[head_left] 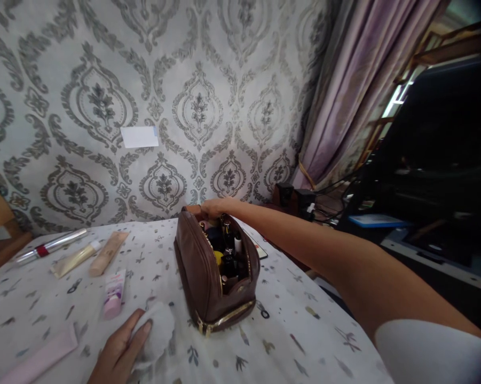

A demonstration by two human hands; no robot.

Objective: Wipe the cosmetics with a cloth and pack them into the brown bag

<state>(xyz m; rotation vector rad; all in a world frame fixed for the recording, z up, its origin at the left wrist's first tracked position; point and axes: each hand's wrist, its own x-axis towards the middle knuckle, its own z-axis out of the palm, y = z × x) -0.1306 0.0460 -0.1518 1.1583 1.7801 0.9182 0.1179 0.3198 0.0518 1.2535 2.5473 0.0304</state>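
Note:
A brown leather makeup bag (196, 266) stands unzipped on the patterned cloth, with several bottles and a yellow item visible inside. My right hand (214, 208) reaches over to its far end, fingers closed at the top edge near the strap; part of the hand is hidden behind the bag's opening. At the near left, my left hand (122, 344) pinches a crumpled white wipe (158, 330) against the cloth. Just beyond that hand lies a small white, pink and purple tube (114, 293).
A beige tube (109, 253), a cream tube (75, 260) and a silver cylinder with a red band (52, 247) lie at the far left. Nearer is a pale pink tube (44, 357). Patterned wallpaper rises behind; a dark screen (444, 133) stands right.

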